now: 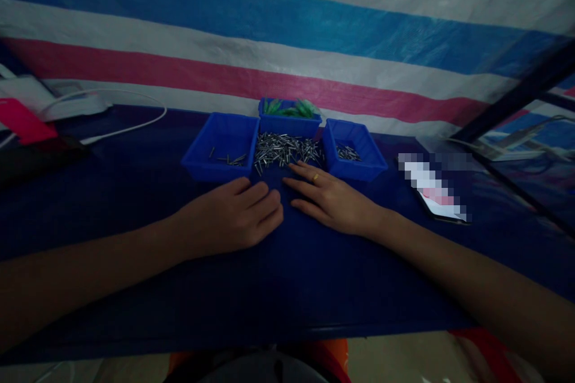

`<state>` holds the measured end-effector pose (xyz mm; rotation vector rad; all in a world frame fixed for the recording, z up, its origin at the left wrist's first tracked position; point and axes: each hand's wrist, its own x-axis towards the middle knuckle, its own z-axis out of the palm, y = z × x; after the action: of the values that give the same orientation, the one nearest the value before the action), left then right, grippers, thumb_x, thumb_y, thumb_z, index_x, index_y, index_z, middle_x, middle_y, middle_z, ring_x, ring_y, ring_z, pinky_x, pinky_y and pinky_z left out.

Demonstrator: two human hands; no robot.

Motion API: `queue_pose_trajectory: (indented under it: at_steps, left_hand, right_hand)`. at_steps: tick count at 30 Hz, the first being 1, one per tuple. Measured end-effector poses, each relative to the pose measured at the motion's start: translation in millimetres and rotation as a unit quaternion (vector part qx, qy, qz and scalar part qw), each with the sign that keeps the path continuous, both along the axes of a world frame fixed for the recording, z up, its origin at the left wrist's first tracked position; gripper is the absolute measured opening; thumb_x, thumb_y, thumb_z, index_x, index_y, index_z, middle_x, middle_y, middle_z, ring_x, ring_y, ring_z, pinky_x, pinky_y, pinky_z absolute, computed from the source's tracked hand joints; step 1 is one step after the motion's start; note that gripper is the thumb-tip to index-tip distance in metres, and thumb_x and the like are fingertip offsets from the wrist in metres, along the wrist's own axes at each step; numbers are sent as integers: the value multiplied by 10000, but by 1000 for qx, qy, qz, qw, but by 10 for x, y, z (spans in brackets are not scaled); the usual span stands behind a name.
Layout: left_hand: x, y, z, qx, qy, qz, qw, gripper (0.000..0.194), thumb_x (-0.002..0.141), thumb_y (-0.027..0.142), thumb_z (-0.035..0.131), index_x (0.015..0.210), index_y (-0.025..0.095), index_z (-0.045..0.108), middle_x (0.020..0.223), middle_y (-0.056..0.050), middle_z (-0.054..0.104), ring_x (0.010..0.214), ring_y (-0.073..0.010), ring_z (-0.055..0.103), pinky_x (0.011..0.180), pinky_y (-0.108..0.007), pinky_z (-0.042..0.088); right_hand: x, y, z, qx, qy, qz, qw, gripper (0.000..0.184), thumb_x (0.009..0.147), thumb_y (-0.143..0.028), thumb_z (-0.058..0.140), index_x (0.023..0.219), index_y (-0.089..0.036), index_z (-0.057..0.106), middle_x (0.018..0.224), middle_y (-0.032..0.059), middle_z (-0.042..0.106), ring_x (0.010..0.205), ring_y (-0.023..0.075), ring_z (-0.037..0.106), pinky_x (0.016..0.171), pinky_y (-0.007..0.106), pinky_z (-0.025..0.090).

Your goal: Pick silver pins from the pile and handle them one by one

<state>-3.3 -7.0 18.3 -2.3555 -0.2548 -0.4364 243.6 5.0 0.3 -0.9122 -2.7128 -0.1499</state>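
Two bare hands work over a dark blue tabletop (287,293). The main item, a loose heap of thin metal pins (287,147), lies at the centre, between a left bin (233,134) and a right bin (359,170), just on the near side of a far bin (290,125) holding green, plastic-looking material (303,109). Right hand (335,200): palm down, grip wide, fingers extended and slightly spread, fingertips at the near edge of the heap; actual contact with the pins is not certain, and no pin shows between the fingers. Left hand (233,215): near the left bin's near side, fingers curled in, grip narrow; the fingertips are hidden, so I cannot tell whether it holds anything. The left bin carries a few scattered pins (236,160); the right bin holds a small cluster (348,153), apparently more. Judgement on the step: handling pins at the heap's near edge, likely picking or spreading them, possibly to sort between the two side bins; most pins lie outside these bins, so the work looks far from finished. Next move, as judged, calls for bringing the right thumb and index finger together on a single pin and drawing it clear of its tangled neighbours. The pins look slim and smooth, so a light fingertip pinch should suit; a broad sweep could scatter them.
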Motion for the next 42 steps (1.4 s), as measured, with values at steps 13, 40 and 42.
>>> queue_pose_trajectory:
  at_steps: [13,40,42]
  left_hand:
    - [-25,128,-160,-138,-15,16,990,144,924,202,515,862,172,641,759,-13,645,673,-144,590,589,-268,460]
    - [-26,191,-174,-196,-25,23,980,240,968,214,434,886,165,654,793,-22,646,708,-144,609,619,-251,453]
    - [-30,193,-176,-210,-23,31,977,237,968,216,435,898,167,657,813,-24,652,725,-139,615,636,-245,459]
  right_hand:
    - [50,44,-16,-58,-9,-10,998,540,1009,-415,413,1390,-42,502,1453,231,471,1405,332,389,1136,537,380]
    - [33,69,1,-63,-3,6,998,530,1019,-435,384,1382,-71,514,1453,224,474,1385,300,428,1123,514,397]
    - [32,57,-8,-43,4,-14,999,528,1013,-434,401,1378,-71,518,1491,234,419,1430,312,352,1128,524,388]
